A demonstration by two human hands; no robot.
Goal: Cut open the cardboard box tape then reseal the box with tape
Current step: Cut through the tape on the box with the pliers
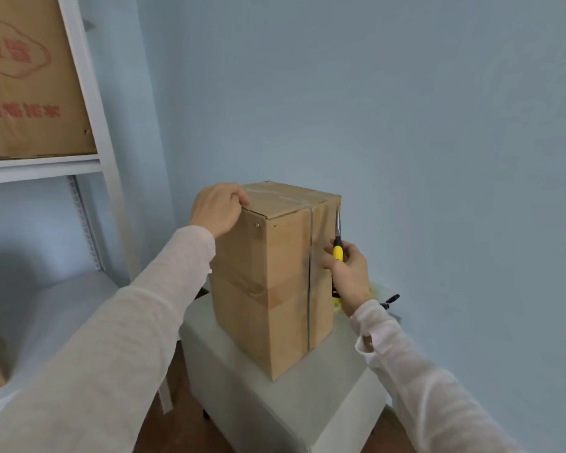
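A tall brown cardboard box (275, 282) stands upright on a pale grey upholstered stool (294, 400). Clear tape runs down its right face and across its top. My left hand (218, 207) grips the box's top left edge, fingers curled over it. My right hand (347, 273) holds a yellow-handled utility knife (338, 243) beside the box's far right edge. The blade points up along the tape near the top corner.
A white metal shelf (89, 132) stands at the left, with a large printed carton (27, 80) on it. A blue wall is close behind the box. Behind my right hand, part of a yellow and black object (386, 300) lies on the stool.
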